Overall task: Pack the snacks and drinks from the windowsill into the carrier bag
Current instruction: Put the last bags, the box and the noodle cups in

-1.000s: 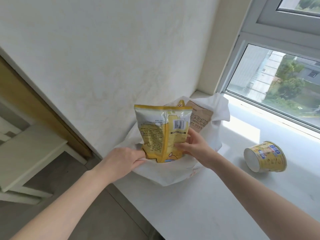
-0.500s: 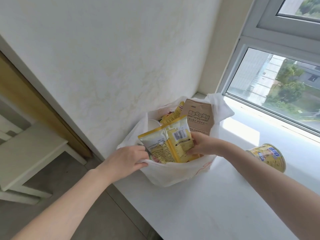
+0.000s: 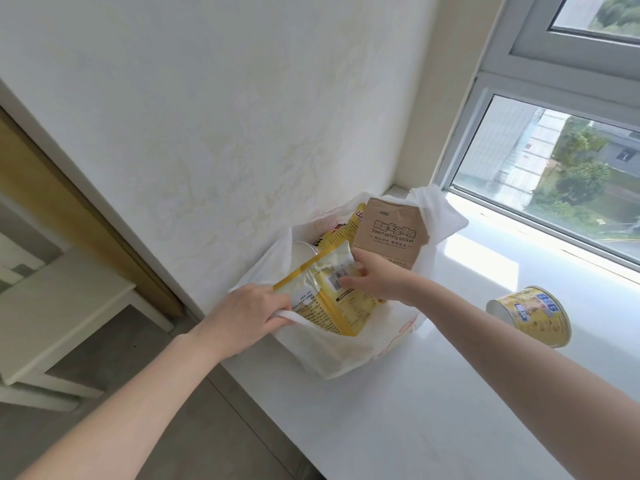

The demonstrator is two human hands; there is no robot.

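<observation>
The left hand [image 3: 247, 315] is closed around the near rim of a white carrier bag [image 3: 341, 351], pulling it open. The right hand [image 3: 375, 277] grips a yellow snack packet [image 3: 329, 299] by its upper right side, fingers curled on its face, pressing it into the bag's mouth. A second ago the packet stood upright above the bag; now it lies tilted and lower, mostly inside. A brown cardboard box [image 3: 389, 232] and other yellow packs stand behind it in the bag. The bag sits on a white windowsill [image 3: 433, 410] against a pale wall. A yellow cup [image 3: 530, 315] lies on its side on the sill, well apart to the right, below the window [image 3: 554, 168]. A white table [image 3: 52, 313] stands lower left
</observation>
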